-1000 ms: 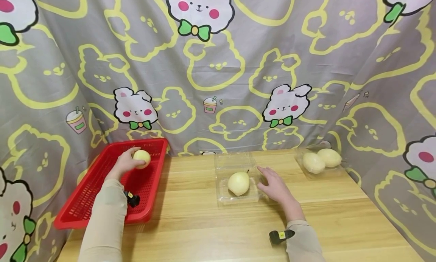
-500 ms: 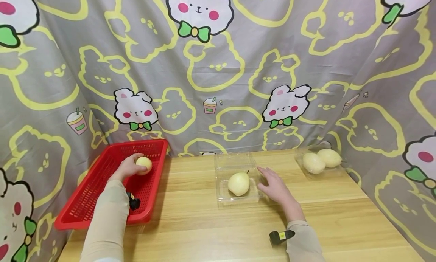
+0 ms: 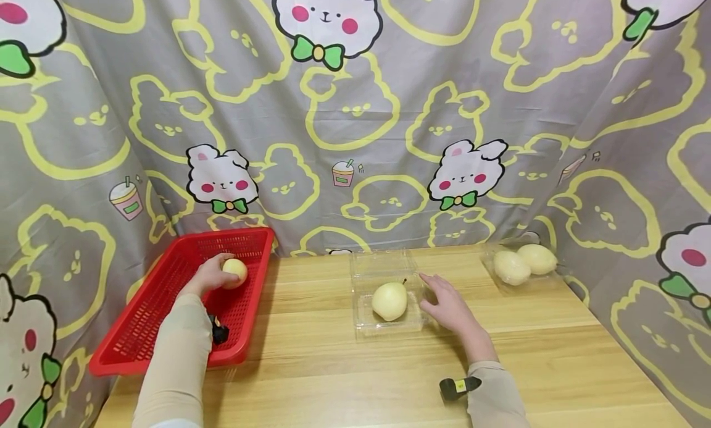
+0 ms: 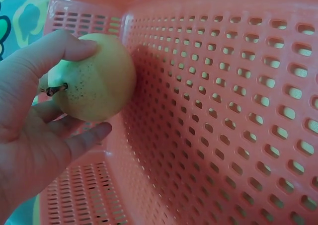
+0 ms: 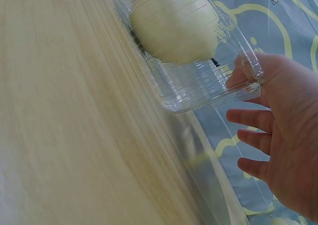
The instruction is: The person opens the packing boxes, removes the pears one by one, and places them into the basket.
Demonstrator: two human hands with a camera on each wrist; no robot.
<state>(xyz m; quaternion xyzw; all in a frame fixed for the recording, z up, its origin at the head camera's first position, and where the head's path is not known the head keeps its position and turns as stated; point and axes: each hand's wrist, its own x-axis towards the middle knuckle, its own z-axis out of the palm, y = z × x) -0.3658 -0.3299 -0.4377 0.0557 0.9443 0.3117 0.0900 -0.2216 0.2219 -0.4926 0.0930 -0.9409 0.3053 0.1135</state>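
My left hand (image 3: 210, 275) is inside the red plastic basket (image 3: 252, 317) and grips a pale yellow pear (image 3: 235, 272). In the left wrist view the thumb lies on the pear (image 4: 102, 81), fingers are beneath it, and its dark stem points toward the palm. Another pear (image 3: 389, 301) sits in an opened clear plastic box (image 3: 363, 329) on the table, lid folded back. My right hand (image 3: 449, 304) is at the box's right side, fingers loosely extended. In the right wrist view a fingertip of that hand (image 5: 293, 130) shows at the box corner, seemingly touching it.
At the back right, two pears (image 3: 512, 267) lie in another clear plastic package (image 3: 502, 286). A patterned grey curtain (image 3: 355, 119) hangs behind the wooden table (image 3: 333, 378). Black wrist devices (image 3: 460, 386) show on both arms.
My left hand has lowered slightly and moved a little right within the basket, still holding the pear. My right hand and the boxed pear stay in place.
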